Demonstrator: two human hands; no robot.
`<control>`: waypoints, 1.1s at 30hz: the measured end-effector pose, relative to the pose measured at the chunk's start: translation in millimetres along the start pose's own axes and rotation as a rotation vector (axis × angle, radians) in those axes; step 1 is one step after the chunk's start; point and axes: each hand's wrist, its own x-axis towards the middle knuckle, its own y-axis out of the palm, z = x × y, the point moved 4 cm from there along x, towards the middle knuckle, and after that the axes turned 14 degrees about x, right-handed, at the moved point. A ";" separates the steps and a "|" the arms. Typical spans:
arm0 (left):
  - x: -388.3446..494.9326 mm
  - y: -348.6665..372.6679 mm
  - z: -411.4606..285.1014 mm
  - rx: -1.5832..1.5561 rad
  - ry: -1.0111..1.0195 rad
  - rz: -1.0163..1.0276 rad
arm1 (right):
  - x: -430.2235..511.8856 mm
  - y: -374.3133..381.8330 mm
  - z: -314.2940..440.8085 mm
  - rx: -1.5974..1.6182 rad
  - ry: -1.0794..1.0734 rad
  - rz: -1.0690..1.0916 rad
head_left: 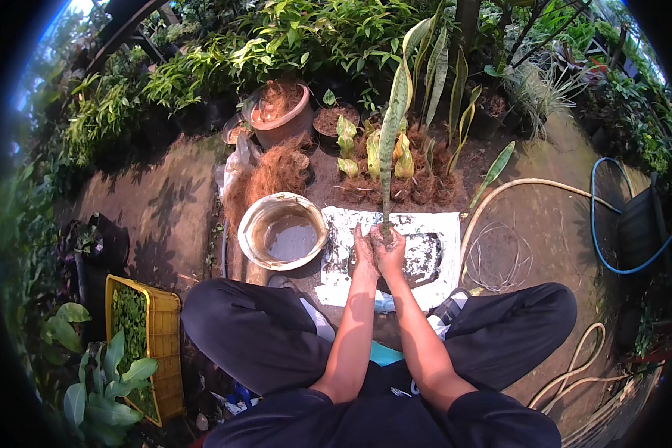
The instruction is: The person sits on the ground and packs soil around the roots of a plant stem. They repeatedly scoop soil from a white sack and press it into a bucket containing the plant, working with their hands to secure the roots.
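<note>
My left hand (pixel 365 251) and my right hand (pixel 391 250) are pressed together, both smeared with wet soil. Between them they cup the base of a tall snake plant leaf (pixel 393 129), which stands upright away from me. What is around its base is mostly hidden by my fingers. Beneath my hands a white plastic sheet (pixel 336 224) lies on the ground, with dark soil (pixel 425 263) spread over its middle. Just beyond the sheet sit several small plants with root balls wrapped in brown coconut fibre (pixel 375 193).
Left of the sheet stands a pale bucket (pixel 247 215) holding murky water. Behind it are loose coconut fibre (pixel 277 168) and a clay pot (pixel 280 126). A beige hose (pixel 476 215) and coiled wire (pixel 495 255) lie at right. A yellow crate (pixel 165 347) stands near left.
</note>
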 end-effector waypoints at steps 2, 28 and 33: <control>-16.7 20.3 -18.7 -0.087 0.003 0.077 | 9.0 14.5 29.4 0.016 0.044 0.100; -36.2 33.2 -41.3 -0.304 0.078 0.038 | 21.7 42.3 60.2 0.044 0.094 0.306; -27.8 23.0 -41.7 -0.186 0.025 0.090 | 18.1 34.8 40.7 -0.003 0.174 0.291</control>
